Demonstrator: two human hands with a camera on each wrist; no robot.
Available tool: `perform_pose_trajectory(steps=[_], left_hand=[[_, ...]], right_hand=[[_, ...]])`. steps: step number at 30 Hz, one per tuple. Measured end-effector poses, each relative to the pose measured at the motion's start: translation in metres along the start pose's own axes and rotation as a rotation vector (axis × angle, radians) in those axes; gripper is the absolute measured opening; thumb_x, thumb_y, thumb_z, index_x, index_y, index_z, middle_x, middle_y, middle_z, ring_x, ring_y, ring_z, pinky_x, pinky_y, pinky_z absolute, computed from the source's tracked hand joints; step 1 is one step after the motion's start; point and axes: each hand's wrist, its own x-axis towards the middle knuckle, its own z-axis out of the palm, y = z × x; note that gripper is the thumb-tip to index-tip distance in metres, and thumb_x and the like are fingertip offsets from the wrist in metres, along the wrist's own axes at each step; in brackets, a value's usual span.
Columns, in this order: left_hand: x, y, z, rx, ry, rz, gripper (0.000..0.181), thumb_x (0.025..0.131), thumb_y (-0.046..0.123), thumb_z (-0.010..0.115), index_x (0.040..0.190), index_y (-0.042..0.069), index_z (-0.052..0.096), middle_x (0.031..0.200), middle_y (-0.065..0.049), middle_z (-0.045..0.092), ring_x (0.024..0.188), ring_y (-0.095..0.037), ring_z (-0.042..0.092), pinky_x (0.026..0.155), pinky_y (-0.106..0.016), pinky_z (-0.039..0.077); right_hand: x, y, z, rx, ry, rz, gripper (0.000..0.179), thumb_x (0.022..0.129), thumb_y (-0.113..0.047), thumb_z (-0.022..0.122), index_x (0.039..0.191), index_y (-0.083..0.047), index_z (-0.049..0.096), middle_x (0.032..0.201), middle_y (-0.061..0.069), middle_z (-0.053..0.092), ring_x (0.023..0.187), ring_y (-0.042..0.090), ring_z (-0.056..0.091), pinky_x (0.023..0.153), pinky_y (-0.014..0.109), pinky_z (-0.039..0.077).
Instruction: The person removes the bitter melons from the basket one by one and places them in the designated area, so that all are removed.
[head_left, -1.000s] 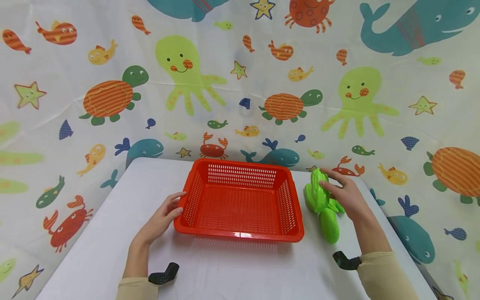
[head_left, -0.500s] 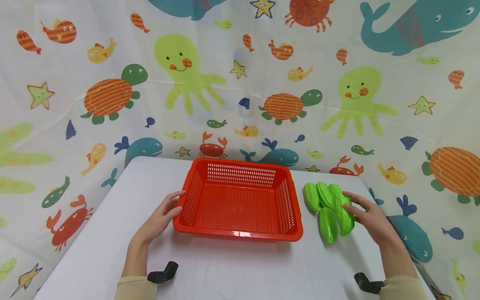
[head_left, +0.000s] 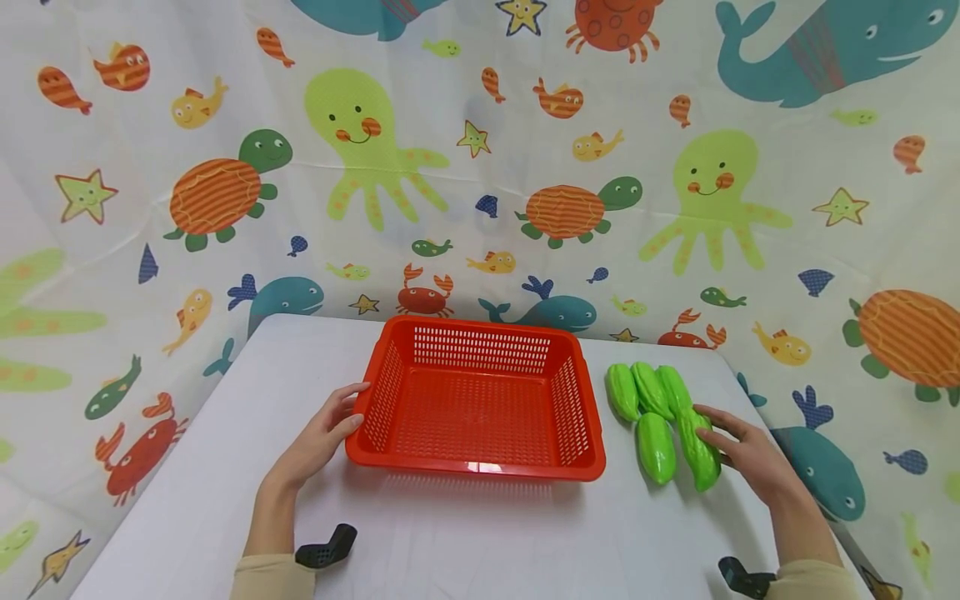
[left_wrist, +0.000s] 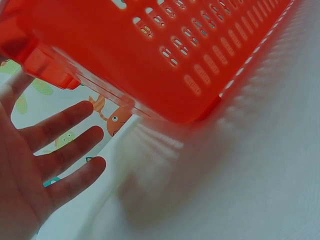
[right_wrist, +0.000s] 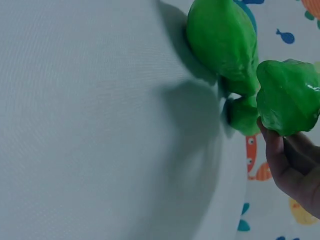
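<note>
My right hand (head_left: pixel 750 458) grips a ridged green vegetable, toy-like and glossy (head_left: pixel 699 458), at the right of the table. In the right wrist view this vegetable (right_wrist: pixel 287 97) is held above the white surface, with fingertips at its lower side. Several similar vegetables lie left of it, among them a smoother, plump one (head_left: pixel 656 448) in front. My left hand (head_left: pixel 318 435) is at the left rim of a red plastic basket (head_left: pixel 476 471) with nothing inside. The left wrist view shows three of that hand's fingers (left_wrist: pixel 72 155) straight and spread beside the basket wall.
White cloth covers the table (head_left: pixel 480 550). Behind it hangs a curtain (head_left: pixel 465 250) printed with sea animals. The vegetables stand close to the basket's right side, nearer the table's right edge. A black wrist device (head_left: pixel 327 547) sits on the left forearm.
My right hand has moved right and toward me with a green vegetable, away from the other vegetables, which now show side by side. The left hand and basket stay in place.
</note>
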Motion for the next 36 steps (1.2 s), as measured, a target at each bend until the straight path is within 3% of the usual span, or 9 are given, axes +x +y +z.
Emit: perform_pose_trajectory(steps=[13,26,36], left_hand=[[0.0,0.0,0.001,0.002,0.001,-0.014,0.056,0.098,0.034,0.056,0.149,0.024,0.033,0.146,-0.018,0.039,0.13,-0.041,0.042,0.097,-0.055,0.047],[-0.001,0.0,0.002,-0.006,0.003,-0.015,0.056,0.099,0.033,0.056,0.149,0.025,0.033,0.145,-0.017,0.04,0.129,-0.04,0.043,0.097,-0.054,0.047],[-0.001,-0.001,0.002,-0.009,-0.002,-0.013,0.056,0.099,0.033,0.055,0.149,0.024,0.032,0.144,-0.018,0.041,0.129,-0.039,0.043,0.098,-0.055,0.046]], right_hand=[[0.008,0.019,0.007,-0.04,-0.046,0.03,0.074,0.096,-0.046,0.057,0.152,-0.005,0.03,0.156,0.03,0.016,0.14,0.051,0.016,0.105,0.064,0.032],[0.013,0.02,0.013,-0.033,-0.067,0.075,0.075,0.097,-0.047,0.056,0.152,-0.004,0.03,0.155,0.032,0.016,0.14,0.052,0.017,0.107,0.063,0.03],[0.015,0.022,0.014,0.003,-0.066,0.084,0.074,0.098,-0.047,0.053,0.153,-0.004,0.027,0.153,0.033,0.019,0.139,0.05,0.022,0.106,0.06,0.035]])
